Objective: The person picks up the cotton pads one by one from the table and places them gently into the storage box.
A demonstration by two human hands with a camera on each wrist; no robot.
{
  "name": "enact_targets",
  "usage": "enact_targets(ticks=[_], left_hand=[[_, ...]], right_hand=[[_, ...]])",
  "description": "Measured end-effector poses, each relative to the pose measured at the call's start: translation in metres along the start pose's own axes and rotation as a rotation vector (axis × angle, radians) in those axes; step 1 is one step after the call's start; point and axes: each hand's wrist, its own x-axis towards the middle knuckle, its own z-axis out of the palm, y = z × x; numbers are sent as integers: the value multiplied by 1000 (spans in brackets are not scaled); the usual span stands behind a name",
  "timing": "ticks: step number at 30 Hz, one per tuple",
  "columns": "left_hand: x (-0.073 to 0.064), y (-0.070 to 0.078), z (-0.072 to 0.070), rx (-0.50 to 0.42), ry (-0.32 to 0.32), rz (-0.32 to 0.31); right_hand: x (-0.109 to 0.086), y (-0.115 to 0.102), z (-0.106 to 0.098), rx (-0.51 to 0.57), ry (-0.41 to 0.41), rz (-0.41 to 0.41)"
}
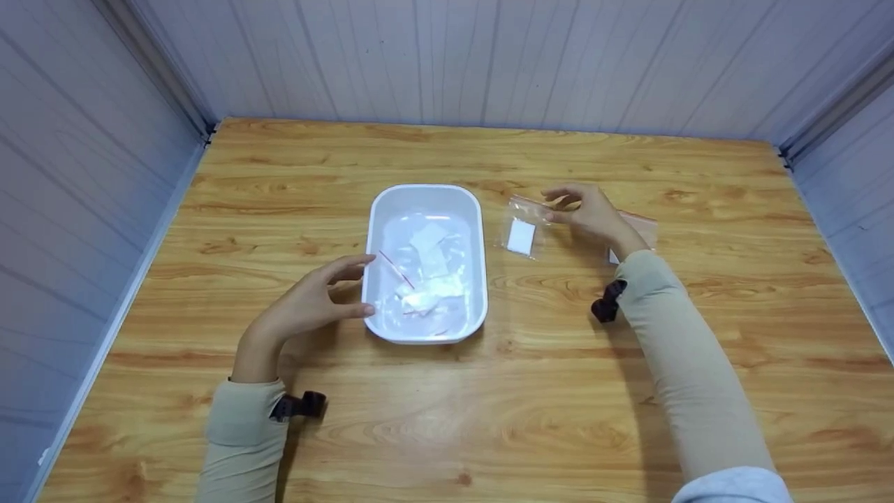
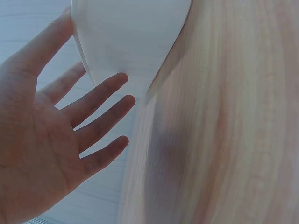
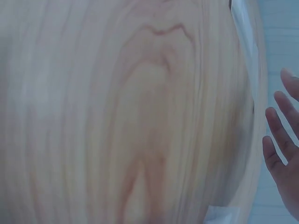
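A white plastic tub [image 1: 483, 272] stands on the table with several small clear zip bags [image 1: 431, 251] lying loosely inside it. My left hand [image 1: 307, 302] is at the tub's left side, thumb and a fingertip touching the rim; its other fingers spread out in the left wrist view. To the tub's right lies a clear zip bag with a white rectangle inside [image 1: 521, 237]. My right hand [image 1: 590, 212] is over that bag's right edge, thumb and forefinger apart. Whether the thumb touches the bag I cannot tell. A second zip bag [image 1: 641, 227] is partly hidden beneath my right wrist.
The wood-grain table [image 1: 433, 433] is bounded by pale panel walls [image 1: 454, 63] at the back and on both sides. Dark wrist cameras [image 1: 312, 404] jut from both sleeves.
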Motion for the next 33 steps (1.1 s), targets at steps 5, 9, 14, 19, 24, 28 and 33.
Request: enact_targets(ticks=[5,9,14,19,24,28,33], left_hand=[[1,-2,0,-8,-1,-2],[1,-1,-1,-19,0,13],[-1,0,0,-21,-3,10],[-1,0,0,-26,-6,11],[0,-2,0,-32,-10,15],[1,-3,0,-27,-13,11],[0,-2,0,-14,-10,5]], right_hand=[[1,1,0,-10,-52,48],[2,3,2,0,-75,56],[3,4,6,16,-85,59],[4,4,7,24,-96,73],[5,6,8,23,-110,62],[7,8,9,13,-124,63],[12,4,10,-23,-124,61]])
